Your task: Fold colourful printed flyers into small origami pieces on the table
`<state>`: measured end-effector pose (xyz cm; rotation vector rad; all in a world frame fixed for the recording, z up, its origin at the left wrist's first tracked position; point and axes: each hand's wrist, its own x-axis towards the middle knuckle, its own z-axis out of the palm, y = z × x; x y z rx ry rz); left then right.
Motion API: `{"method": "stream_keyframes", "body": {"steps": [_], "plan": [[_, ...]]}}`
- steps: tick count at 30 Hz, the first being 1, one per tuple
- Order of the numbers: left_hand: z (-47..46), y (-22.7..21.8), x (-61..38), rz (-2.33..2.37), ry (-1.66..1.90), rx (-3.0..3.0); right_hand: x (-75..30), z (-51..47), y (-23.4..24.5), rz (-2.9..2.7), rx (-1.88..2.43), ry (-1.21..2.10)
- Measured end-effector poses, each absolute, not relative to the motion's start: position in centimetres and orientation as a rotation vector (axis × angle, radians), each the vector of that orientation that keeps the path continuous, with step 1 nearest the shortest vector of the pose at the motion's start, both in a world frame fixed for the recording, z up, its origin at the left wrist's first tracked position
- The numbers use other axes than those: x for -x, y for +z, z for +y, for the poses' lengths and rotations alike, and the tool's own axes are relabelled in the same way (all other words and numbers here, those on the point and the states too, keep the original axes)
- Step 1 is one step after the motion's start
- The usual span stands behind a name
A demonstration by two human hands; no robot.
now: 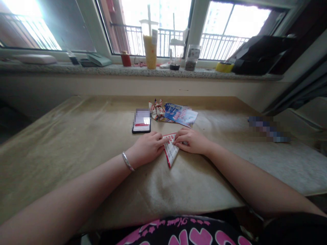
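A sheet of white paper with red print, folded into a triangle [170, 153], lies on the table with its point toward me. My left hand [151, 142] is at its left edge, fingers bent and resting on the paper near the top. On the other side, my right hand [190, 140] has its fingertips closed on the right edge. Parts of the paper's upper corners are hidden under the fingers. Just beyond my hands are a folded paper figure [157, 110] and a fanned stack of printed blue leaflets [181, 115].
A phone [142, 121] with its screen lit lies left of the paper figure. The table has a beige cover [76, 146]. A blurred bluish object [268, 129] lies at the right. On the windowsill [112, 70] stand a tall yellow drink cup [150, 51], a clear jar [192, 59] and a black bag [258, 58].
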<state>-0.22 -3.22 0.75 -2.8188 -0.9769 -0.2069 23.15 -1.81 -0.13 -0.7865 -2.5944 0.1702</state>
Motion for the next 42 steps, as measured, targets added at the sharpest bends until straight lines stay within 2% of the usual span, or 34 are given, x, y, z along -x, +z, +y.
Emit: {"method": "stream_keyframes", "body": {"steps": [19, 27, 42], "plan": [[-3.1, 0.2, 0.0, -0.946, -0.388, 2.895, -23.9, -1.8, 0.4, -2.640, 0.798, 0.242], [-2.9, 0.4, 0.0, -0.860, -0.257, 2.914, -24.6, -1.5, 0.4, -2.642, 0.749, 0.361], [-2.9, 0.4, 0.5, -0.852, -0.248, 2.966, -25.4, -1.5, 1.1, -2.701, 0.701, 0.409]]}}
